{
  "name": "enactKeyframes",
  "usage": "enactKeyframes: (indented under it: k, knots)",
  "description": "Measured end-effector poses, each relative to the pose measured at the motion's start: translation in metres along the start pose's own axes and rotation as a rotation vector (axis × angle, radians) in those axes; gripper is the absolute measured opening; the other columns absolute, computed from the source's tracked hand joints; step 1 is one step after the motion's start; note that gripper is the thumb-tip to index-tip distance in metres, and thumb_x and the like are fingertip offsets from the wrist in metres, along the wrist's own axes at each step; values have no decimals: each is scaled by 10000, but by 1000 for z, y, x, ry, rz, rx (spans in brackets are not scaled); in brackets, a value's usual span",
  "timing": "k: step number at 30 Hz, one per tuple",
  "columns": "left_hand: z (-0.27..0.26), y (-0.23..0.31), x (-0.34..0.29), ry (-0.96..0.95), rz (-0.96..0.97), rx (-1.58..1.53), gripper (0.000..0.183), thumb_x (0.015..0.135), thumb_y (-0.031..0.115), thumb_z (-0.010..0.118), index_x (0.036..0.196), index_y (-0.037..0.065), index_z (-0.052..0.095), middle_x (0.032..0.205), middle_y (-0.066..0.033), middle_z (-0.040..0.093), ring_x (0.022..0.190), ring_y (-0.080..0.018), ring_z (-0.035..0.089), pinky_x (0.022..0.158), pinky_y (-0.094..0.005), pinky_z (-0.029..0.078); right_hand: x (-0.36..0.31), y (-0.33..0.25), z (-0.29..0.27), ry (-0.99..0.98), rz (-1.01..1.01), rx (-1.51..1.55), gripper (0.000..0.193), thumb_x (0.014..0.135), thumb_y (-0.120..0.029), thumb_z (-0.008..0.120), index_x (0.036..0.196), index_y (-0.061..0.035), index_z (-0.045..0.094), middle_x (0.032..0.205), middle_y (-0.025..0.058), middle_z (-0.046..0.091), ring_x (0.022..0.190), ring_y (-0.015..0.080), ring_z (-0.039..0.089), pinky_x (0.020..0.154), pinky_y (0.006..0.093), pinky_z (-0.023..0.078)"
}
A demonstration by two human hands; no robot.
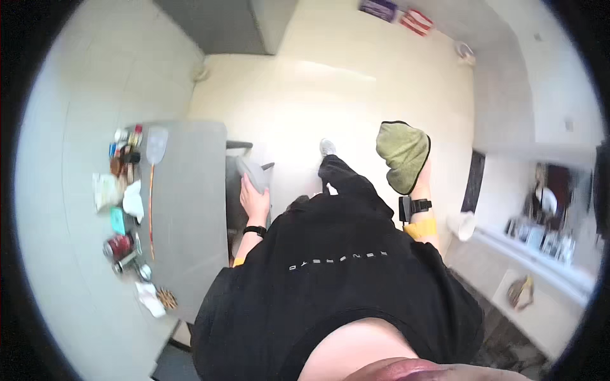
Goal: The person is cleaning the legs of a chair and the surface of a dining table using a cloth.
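My right hand (423, 181) is out in front on the right, closed on a green cloth (404, 156) with dark edging. The cloth hangs folded over and hides most of the fingers. At the left, my left hand (255, 203) grips the rounded top of a grey chair back (253, 171), with fingers curled at its edge. That chair stands beside the long side of a grey table (190, 190), and its dark legs show on the floor. A band sits on each wrist; the right one carries a small dark box.
Along the table's wall side lie a fly swatter (156, 146) with an orange handle, a red can (119, 246), tissues and several small containers. A grey cabinet (225, 25) stands ahead. At right are a white bin-like object (462, 225) and a counter (489, 279). Two bags (417, 21) are far ahead.
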State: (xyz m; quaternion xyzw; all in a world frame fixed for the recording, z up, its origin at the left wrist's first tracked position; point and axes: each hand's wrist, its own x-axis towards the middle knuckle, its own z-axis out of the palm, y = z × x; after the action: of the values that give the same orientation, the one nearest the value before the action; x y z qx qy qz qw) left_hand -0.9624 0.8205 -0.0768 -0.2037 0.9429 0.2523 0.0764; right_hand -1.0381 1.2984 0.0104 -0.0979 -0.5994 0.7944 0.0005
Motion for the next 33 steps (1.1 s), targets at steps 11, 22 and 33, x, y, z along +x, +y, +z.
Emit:
enactKeyframes:
  k: [11,22,33]
  knots:
    - [-31,27,-21,65,-115,-42,835,800,116,689,1545,114,312,1566,-168,370,1422,-349,378,1173,-453,316,272,-3,263,-615,607,213,529,1077,-408,315,1357,-20,540,1333,177,622,1242,345,577,1035,457,476]
    - [-34,49,-48,-136,-309,-32,909,754,152,734,1555,190,306,1626,-93,279,1447,-316,342,1135,-499,360,376,39,439,-798,1077,247,525,1053,-450,433,1419,-78,492,1448,112,534,1316,277,510,1116,428,417]
    - [-36,123,47,19,-686,159,569,798,61,667,1355,110,564,1506,-128,451,1395,-345,392,1125,-480,343,499,67,572,-930,1206,63,480,1044,-403,428,1362,-63,548,1353,132,603,1215,313,569,1071,435,448]
